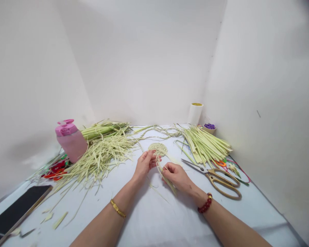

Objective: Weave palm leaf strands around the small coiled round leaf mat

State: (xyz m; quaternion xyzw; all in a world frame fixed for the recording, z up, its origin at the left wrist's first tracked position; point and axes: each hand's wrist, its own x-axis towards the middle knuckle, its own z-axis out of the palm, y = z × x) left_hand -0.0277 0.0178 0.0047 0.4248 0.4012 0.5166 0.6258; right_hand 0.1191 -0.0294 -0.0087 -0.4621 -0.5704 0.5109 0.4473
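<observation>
A small round coil of woven straw (158,148) lies on the cloth-covered table just beyond my hands. Pale green straw strands (158,164) run from it toward me. My left hand (146,162) pinches the strands close to the coil's near edge. To its right, my right hand (175,174) is closed on the same strands a little lower, their loose ends hanging out below the fingers. The exact grip between the fingertips is partly hidden.
Loose straw (103,154) and a pink bottle (71,140) stand left; a phone (18,212) lies at front left. On the right are scissors (221,180), a straw bundle (206,142), a white roll (195,115) and a bowl of purple bits (209,128). Walls enclose the table.
</observation>
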